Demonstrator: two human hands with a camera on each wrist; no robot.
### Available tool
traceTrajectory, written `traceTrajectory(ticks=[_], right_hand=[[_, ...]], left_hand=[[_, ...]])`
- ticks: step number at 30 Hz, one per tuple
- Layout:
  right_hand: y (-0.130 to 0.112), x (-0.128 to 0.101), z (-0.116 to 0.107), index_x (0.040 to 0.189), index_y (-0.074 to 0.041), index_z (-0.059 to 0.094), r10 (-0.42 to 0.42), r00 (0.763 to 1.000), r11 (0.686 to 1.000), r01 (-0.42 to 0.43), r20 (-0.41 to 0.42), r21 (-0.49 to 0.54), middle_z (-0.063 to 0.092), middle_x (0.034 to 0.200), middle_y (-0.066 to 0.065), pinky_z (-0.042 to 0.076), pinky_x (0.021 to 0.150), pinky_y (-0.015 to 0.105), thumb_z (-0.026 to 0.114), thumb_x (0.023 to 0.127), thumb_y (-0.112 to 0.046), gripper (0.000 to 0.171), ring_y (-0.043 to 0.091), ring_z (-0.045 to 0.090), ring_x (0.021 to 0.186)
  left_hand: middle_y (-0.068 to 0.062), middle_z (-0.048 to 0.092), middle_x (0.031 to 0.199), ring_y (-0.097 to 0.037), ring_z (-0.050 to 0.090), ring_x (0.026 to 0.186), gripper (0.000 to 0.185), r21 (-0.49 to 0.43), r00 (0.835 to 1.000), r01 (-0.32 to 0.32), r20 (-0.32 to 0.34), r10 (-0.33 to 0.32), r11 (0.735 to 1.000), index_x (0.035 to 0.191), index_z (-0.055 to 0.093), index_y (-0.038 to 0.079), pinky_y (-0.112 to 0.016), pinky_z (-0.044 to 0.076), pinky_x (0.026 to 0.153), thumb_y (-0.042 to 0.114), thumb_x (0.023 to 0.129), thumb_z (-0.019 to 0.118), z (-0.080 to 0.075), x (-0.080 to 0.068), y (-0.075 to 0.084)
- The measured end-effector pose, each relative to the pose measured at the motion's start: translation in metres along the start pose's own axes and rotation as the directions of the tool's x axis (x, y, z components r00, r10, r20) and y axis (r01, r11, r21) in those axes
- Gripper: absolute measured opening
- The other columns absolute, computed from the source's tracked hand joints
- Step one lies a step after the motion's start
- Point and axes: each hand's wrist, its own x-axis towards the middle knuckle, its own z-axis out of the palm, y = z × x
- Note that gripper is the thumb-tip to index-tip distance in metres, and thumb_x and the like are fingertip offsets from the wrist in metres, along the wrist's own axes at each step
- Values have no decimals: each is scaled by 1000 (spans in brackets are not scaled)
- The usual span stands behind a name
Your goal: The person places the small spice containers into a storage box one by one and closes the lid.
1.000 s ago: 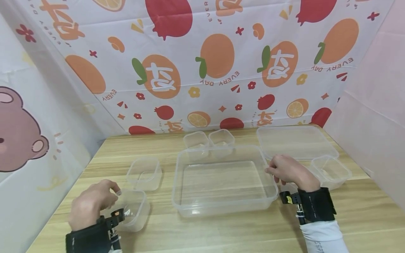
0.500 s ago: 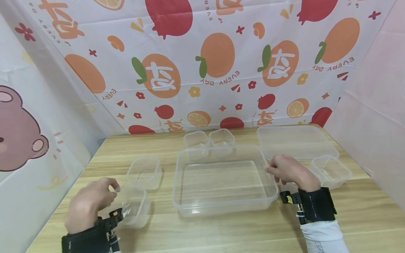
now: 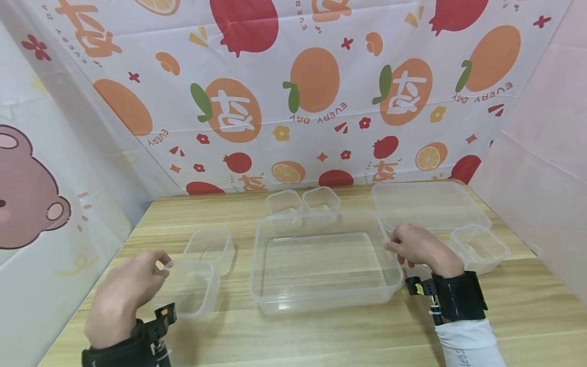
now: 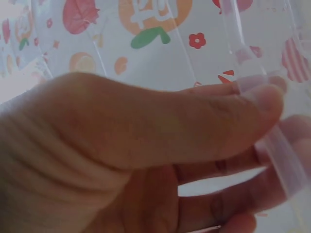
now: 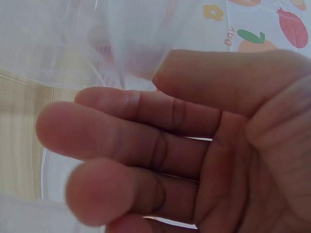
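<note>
The left hand (image 3: pixel 126 293) pinches the near-left rim of a small tub (image 3: pixel 190 286): in the left wrist view the thumb (image 4: pixel 228 104) lies over the clear rim with the other fingers curled beneath it. The small tub is lifted and tilted, its open mouth turned somewhat toward the right, and it sits at the front left of the wooden table (image 3: pixel 321 336).

The right hand (image 3: pixel 419 245) rests at the right edge of the big tray (image 3: pixel 323 260), fingers curled at its rim (image 3: pixel 390 244). The right wrist view shows bent fingers (image 5: pixel 121 141) close against clear plastic, but whether they grip the rim or only touch it cannot be told.

The big tray lies just to the right of the small tub, between the two hands, with its long axis running left to right across the table. The left hand is the nearer one to the small tub; the right hand is on the tray's far side from it.

Around them:
- a second tub (image 3: pixel 209 248) just behind the held one;
- two tubs (image 3: pixel 303 202) side by side behind the tray;
- a flat lid (image 3: pixel 428 205) at the back right;
- another tub (image 3: pixel 479 248) just right of the right hand.
</note>
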Motion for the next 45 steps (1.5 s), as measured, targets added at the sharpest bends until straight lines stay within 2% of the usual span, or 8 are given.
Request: traceTrajectory(ticks=[7,13,18,22,25,33,40,45], right_hand=[[1,0,-1,73,-3,66,-10,1000,1000,10,3,2,57,58,2,44,52,30,62,99,-9,27,13,50,46],[1,1,-1,72,-3,66,-16,1000,1000,16,3,-5,56,58,2,43,51,30,62,99,-9,27,13,50,46],[1,0,0,72,-3,66,-17,1000,1000,17,-2,-7,56,58,1,44,51,30,62,98,-10,27,13,50,45],[1,0,0,73,-3,67,-18,1000,1000,18,-2,-7,56,58,1,45,51,30,62,98,-10,27,13,51,46],[1,0,0,73,-2,67,-19,1000,1000,19,-1,-8,56,58,1,45,52,30,62,98,-10,27,13,51,46],[1,-1,1,74,-2,67,-13,1000,1000,13,-4,-10,56,58,1,45,51,30,62,99,-10,26,13,51,46],[1,-2,2,75,-2,68,-23,1000,1000,23,-8,-15,57,58,1,45,51,29,62,99,-10,26,13,51,46],[2,-1,1,73,-3,67,-29,1000,999,28,-9,-22,57,58,1,44,50,29,62,99,-11,28,13,51,46]], left_hand=[[-15,68,94,-25,57,76,26,-8,993,-74,-94,73,997,119,63,-4,-39,43,61,8,96,58,0,-2,8],[-7,68,89,-21,57,76,27,-21,982,-144,-126,141,989,117,65,-6,-37,42,62,8,95,62,1,-1,13],[-6,69,87,-20,57,74,26,-28,972,-172,-167,165,985,116,67,-7,-36,41,61,8,95,63,2,-1,14],[-10,69,88,-21,58,73,23,-35,956,-207,-222,194,978,114,67,-7,-37,42,61,6,94,64,3,-2,16],[-13,70,90,-22,61,75,24,-43,950,-217,-237,201,975,114,67,-8,-38,44,63,5,94,64,3,-2,19],[-6,69,84,-20,62,73,26,-83,935,-236,-289,204,968,117,66,-10,-37,43,61,4,95,62,4,-2,30],[-10,70,85,-23,65,72,27,-112,934,-236,-301,193,965,118,64,-13,-36,42,58,1,95,59,6,-1,36],[-12,70,86,-23,66,72,28,-126,927,-240,-325,188,963,119,64,-13,-33,40,56,3,96,60,7,-2,39]])
